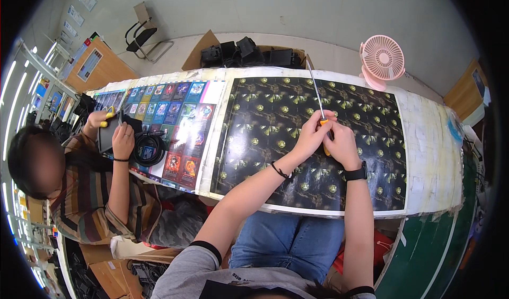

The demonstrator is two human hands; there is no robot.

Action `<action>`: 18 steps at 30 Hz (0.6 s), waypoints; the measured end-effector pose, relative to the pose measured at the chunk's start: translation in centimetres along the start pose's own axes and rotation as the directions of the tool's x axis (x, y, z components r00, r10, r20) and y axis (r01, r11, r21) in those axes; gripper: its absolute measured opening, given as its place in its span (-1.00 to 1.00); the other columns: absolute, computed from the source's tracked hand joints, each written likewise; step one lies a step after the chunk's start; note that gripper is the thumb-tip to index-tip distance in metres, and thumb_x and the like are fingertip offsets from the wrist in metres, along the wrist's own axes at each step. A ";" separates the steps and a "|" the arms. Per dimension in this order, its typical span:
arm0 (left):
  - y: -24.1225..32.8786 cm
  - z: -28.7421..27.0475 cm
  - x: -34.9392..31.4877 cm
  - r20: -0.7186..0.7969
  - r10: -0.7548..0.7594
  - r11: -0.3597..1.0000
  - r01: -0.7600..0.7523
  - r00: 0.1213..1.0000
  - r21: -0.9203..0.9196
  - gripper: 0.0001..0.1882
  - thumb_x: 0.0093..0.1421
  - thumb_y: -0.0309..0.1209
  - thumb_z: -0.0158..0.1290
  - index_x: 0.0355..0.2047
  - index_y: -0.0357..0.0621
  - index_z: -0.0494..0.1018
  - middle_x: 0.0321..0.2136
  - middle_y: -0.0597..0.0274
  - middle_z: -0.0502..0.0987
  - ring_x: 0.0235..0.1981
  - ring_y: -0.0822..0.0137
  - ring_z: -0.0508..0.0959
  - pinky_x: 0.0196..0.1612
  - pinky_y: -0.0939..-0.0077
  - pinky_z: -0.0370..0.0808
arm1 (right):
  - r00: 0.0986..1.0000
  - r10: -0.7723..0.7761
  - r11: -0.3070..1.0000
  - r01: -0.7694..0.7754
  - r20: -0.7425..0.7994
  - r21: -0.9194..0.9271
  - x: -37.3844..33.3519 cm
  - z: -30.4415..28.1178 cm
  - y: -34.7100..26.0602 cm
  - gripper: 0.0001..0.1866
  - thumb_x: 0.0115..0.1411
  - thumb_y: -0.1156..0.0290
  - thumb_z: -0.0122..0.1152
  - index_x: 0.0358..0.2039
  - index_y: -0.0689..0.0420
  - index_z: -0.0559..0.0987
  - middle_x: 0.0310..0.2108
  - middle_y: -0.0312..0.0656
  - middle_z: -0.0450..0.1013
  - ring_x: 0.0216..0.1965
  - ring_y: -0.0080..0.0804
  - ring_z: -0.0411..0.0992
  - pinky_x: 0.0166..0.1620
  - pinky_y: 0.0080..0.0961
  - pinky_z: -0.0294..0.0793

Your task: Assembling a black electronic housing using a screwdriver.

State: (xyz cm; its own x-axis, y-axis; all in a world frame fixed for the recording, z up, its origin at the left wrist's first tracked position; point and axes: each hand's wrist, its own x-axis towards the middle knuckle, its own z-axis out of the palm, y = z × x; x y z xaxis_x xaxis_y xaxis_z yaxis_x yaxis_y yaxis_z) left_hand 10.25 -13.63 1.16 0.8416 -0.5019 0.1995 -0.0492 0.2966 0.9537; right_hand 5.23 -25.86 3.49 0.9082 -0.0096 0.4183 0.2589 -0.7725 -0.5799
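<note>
A screwdriver [317, 90] with a long metal shaft and an orange-and-black handle points away from me, tilted up to the left. My left hand [314, 133] is closed around the upper part of its handle, close to where the shaft begins. Lower on the same handle, my right hand [342, 144] is wrapped with the fingers curled in. Both hands touch each other above a dark printed sheet [260, 156] with a repeating green and gold pattern, which covers the table in front of me.
To my left a co-worker [101, 187] handles a dark flat device [106, 135] beside a coiled black cable [148, 148], over a sheet of colourful cards [183, 134]. A pink fan [383, 60] stands at the far right edge. Behind the table, a cardboard box [199, 50] holds several black devices.
</note>
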 end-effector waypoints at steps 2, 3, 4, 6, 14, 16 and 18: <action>0.1 0.0 -0.1 -0.002 0.003 1.000 -0.003 1.000 -0.001 -0.72 0.29 -0.46 -0.07 0.00 -0.20 0.37 -0.10 0.19 0.52 -0.09 0.45 0.48 -0.02 0.56 0.39 | 1.000 -0.008 1.000 0.008 -0.005 0.000 -0.1 0.1 0.0 -0.78 0.08 0.34 0.20 -0.32 0.21 0.57 -0.44 0.02 0.52 -0.41 0.01 0.50 -0.36 -0.18 0.47; 0.1 0.0 -0.1 -0.003 -0.019 1.000 0.019 1.000 0.004 -0.72 0.29 -0.46 -0.07 0.00 -0.20 0.36 -0.10 0.18 0.52 -0.09 0.45 0.48 -0.01 0.55 0.39 | 1.000 -0.008 1.000 0.008 -0.010 -0.003 -0.1 0.1 0.0 -0.78 0.08 0.34 0.20 -0.32 0.21 0.57 -0.43 0.02 0.52 -0.41 0.02 0.50 -0.35 -0.17 0.47; 0.2 0.0 -0.1 -0.004 -0.009 1.000 0.009 1.000 0.001 -0.72 0.29 -0.46 -0.07 0.00 -0.20 0.36 -0.10 0.18 0.52 -0.09 0.45 0.48 -0.01 0.55 0.39 | 1.000 -0.009 1.000 0.009 -0.016 -0.006 0.0 0.1 0.0 -0.78 0.08 0.34 0.20 -0.32 0.21 0.57 -0.43 0.03 0.52 -0.41 0.02 0.50 -0.35 -0.17 0.47; 0.3 0.1 -0.2 0.001 -0.002 1.000 0.002 1.000 -0.010 -0.72 0.29 -0.46 -0.08 0.00 -0.20 0.36 -0.10 0.18 0.52 -0.08 0.45 0.48 0.00 0.55 0.39 | 1.000 0.002 1.000 -0.002 -0.007 -0.001 -0.1 0.0 0.0 -0.78 0.08 0.34 0.20 -0.32 0.22 0.57 -0.43 0.03 0.52 -0.40 0.03 0.50 -0.35 -0.17 0.46; 0.3 0.0 -0.3 0.005 -0.006 1.000 0.006 1.000 -0.010 -0.72 0.29 -0.46 -0.08 0.00 -0.20 0.36 -0.10 0.20 0.51 -0.08 0.45 0.48 -0.01 0.55 0.39 | 0.999 0.038 0.999 -0.038 0.021 0.006 -0.2 -0.2 -0.4 -0.77 0.09 0.33 0.20 -0.31 0.22 0.56 -0.42 0.03 0.52 -0.39 0.04 0.50 -0.34 -0.17 0.46; 0.3 0.0 -0.3 0.005 -0.008 1.000 0.008 1.000 -0.007 -0.72 0.29 -0.46 -0.08 0.00 -0.20 0.36 -0.10 0.21 0.51 -0.08 0.46 0.48 -0.01 0.55 0.39 | 0.998 0.058 0.998 -0.058 0.032 0.011 -0.2 -0.2 -0.4 -0.78 0.09 0.33 0.20 -0.31 0.22 0.56 -0.41 0.03 0.52 -0.39 0.04 0.50 -0.34 -0.17 0.46; 0.2 0.0 -0.3 0.011 -0.004 1.000 0.004 1.000 -0.017 -0.72 0.30 -0.45 -0.08 0.00 -0.20 0.36 -0.10 0.20 0.51 -0.08 0.46 0.47 -0.01 0.55 0.39 | 0.999 0.035 0.999 -0.035 0.018 0.016 -0.2 -0.2 -0.4 -0.78 0.10 0.33 0.19 -0.31 0.22 0.56 -0.41 0.03 0.52 -0.39 0.04 0.50 -0.34 -0.17 0.46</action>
State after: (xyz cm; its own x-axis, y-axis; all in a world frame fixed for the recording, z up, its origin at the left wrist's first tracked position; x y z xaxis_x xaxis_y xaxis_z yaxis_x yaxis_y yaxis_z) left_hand 9.99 -13.48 1.27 0.8359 -0.5118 0.1983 -0.0365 0.3086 0.9505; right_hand 4.90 -25.68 3.81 0.9226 -0.0246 0.3850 0.2323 -0.7615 -0.6052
